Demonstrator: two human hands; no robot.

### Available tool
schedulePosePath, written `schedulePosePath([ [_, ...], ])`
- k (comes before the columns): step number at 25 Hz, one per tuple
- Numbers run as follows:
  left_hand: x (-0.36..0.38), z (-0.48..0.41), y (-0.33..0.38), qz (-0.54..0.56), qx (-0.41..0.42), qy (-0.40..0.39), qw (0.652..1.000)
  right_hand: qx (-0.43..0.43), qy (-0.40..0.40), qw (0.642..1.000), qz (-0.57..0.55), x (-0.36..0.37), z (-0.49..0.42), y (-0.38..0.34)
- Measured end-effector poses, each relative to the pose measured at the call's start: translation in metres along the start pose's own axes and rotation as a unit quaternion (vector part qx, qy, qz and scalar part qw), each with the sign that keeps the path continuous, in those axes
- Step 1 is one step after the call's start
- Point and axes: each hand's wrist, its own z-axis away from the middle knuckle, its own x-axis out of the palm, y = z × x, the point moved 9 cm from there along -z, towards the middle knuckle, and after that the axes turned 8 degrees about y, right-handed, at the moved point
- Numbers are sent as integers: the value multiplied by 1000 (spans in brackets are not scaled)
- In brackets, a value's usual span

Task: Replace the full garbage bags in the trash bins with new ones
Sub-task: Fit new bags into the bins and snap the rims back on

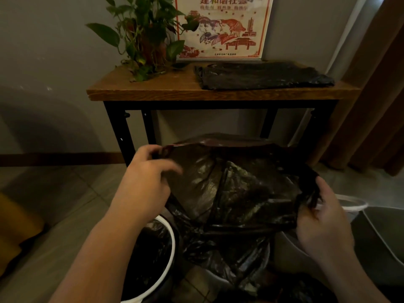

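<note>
I hold a black garbage bag (236,189) stretched above the white-rimmed bin (168,241) on the floor, left hand (144,186) fingers pinching its top corner, right hand (323,219) fingers pinching its side edge. Folded bags (262,75) lie at the table's (142,90) right end.

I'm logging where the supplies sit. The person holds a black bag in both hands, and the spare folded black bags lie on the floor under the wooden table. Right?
Not quite. The head view shows the spare folded black bags lying on top of the wooden table, right of the potted plant, not on the floor under it. The rest holds: the left hand and right hand both hold the black bag.
</note>
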Motion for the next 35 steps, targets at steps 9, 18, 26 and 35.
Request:
schedulePosePath([
  [9, -50, 48, 49, 89, 93, 88, 988, -360, 2, 906, 225, 17, 14, -93],
  [18, -25, 68, -24, -27, -40, 58, 997, -404, -26, 885, 231, 26, -3, -111],
  [26, -27, 78, -29, -151, -59, 72, 984, -441, -45, 815, 373, -8, 9, -110],
  [35, -37, 77, -24, -64, -38, 107, 991, -333, 49, 862, 378, -31, -18, -97],
])
